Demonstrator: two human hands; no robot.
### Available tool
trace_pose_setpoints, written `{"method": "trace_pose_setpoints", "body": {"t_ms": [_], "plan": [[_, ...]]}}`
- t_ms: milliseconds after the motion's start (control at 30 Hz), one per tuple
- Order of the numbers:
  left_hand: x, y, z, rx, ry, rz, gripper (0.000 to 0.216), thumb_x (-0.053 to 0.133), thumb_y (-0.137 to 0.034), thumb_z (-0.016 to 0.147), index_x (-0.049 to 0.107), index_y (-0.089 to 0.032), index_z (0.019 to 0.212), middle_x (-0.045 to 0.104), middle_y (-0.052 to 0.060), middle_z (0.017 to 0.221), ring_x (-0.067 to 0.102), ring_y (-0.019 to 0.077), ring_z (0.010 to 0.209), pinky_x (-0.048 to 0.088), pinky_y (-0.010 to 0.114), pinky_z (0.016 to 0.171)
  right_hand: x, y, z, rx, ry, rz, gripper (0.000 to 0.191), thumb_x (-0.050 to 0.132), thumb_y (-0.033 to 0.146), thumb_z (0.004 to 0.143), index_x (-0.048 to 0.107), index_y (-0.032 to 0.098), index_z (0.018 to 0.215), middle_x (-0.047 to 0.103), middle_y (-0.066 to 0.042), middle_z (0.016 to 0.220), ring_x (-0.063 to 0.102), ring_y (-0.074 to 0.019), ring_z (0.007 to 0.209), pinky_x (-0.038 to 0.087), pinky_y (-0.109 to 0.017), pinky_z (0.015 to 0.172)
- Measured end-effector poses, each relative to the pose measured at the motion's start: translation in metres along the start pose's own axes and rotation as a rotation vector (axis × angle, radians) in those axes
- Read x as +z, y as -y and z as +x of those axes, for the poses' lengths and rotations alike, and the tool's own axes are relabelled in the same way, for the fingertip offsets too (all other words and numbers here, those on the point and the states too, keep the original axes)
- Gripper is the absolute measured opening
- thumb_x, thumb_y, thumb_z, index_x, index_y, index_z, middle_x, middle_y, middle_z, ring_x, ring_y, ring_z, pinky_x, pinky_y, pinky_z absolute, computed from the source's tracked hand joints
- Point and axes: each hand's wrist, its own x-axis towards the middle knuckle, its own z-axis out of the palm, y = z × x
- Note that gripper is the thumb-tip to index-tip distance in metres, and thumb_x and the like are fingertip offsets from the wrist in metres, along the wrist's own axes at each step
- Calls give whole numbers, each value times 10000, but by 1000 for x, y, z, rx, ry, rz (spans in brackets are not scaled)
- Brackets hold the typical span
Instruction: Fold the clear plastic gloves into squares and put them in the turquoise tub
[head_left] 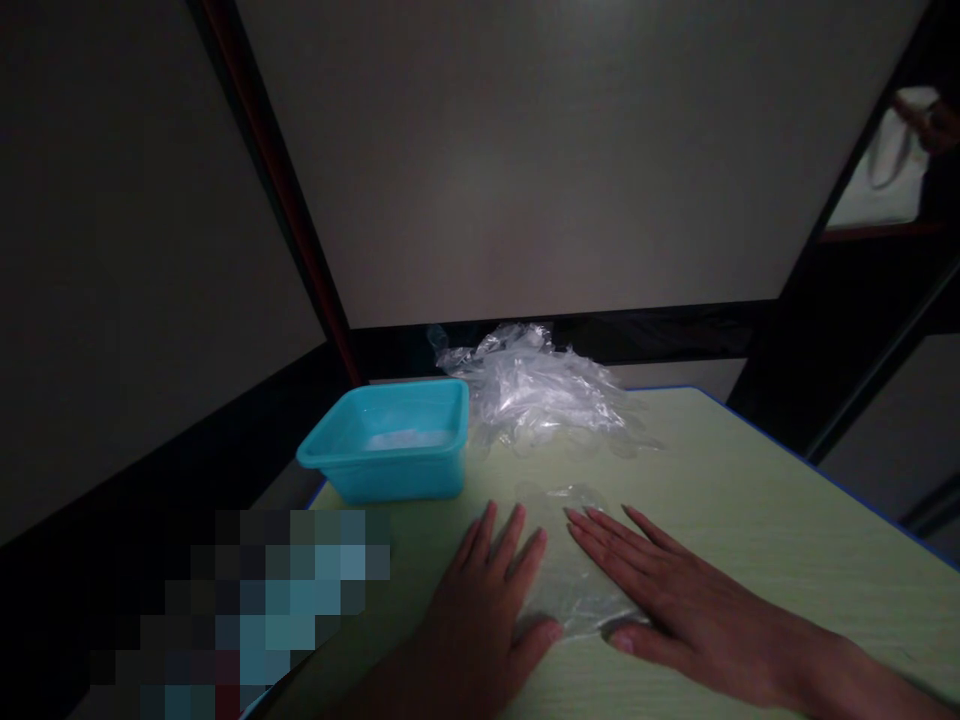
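A thin, clear disposable plastic glove [574,595] lies flattened on the table in front of me. My left hand [487,600] rests on its left side, palm down, with the fingers spread. On the right side, my right hand [667,590] lies flat, its fingers stretched out and thumb apart, touching the plastic edge. Neither hand grips anything. Farther back, a loose heap of clear plastic gloves [540,385] is piled up, crumpled and shiny. Beside that heap on the left stands a turquoise plastic basin [397,475] with something whitish at its bottom.
The pale green table [750,500] has a blue edge that slants away on the right. Behind it rises a grey panel wall [525,160]. A white bag [889,165] is at the upper right, with part of a person's hand by it. The lower left is pixelated.
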Motion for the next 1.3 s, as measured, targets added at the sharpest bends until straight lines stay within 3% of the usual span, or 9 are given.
{"method": "trace_pose_setpoints", "body": {"t_ms": [400,533,633,733,967,1300], "plan": [[-1,-1,-1,7,-36,-29,660,520,-404,845,249,-191,1408,99,107,1493,31,324,1358,173,540,1075,4,-3,-2,-16,-11,-34,734,419,502,881,32,206,1430,147,-119,1476,155,-307,1332,130,-595,1050],[5,4,1,-13,-155,-53,667,509,-364,838,244,-132,1404,106,131,1489,62,300,1363,183,535,1078,1,-3,0,-63,-83,-62,748,460,493,865,63,214,1434,171,-107,1476,183,-305,1330,155,-577,1055],[7,7,1,-22,-235,-57,584,460,-315,857,302,-93,1373,172,162,1469,126,295,1357,210,538,1072,-5,-2,4,-53,-164,-84,634,423,415,903,123,237,1432,212,-85,1471,223,-287,1326,180,-569,1056],[6,8,2,-40,-190,-32,562,430,-295,868,305,-68,1366,186,172,1462,153,288,1353,216,525,1075,-8,-6,5,6,-174,-109,550,371,374,930,167,245,1424,251,-78,1461,244,-274,1323,184,-581,1051],[3,3,2,-99,-29,6,659,450,-376,856,231,-73,1399,139,148,1481,105,288,1360,200,494,1086,2,-21,0,8,-110,-82,696,410,471,898,27,239,1430,201,-105,1472,219,-295,1326,138,-589,1058],[1,4,1,-108,-26,37,666,465,-428,852,258,-109,1399,142,116,1486,58,321,1357,178,527,1081,-5,-25,-1,29,-8,-76,838,439,600,825,-18,230,1422,114,-119,1486,160,-338,1333,133,-625,1039]]}}
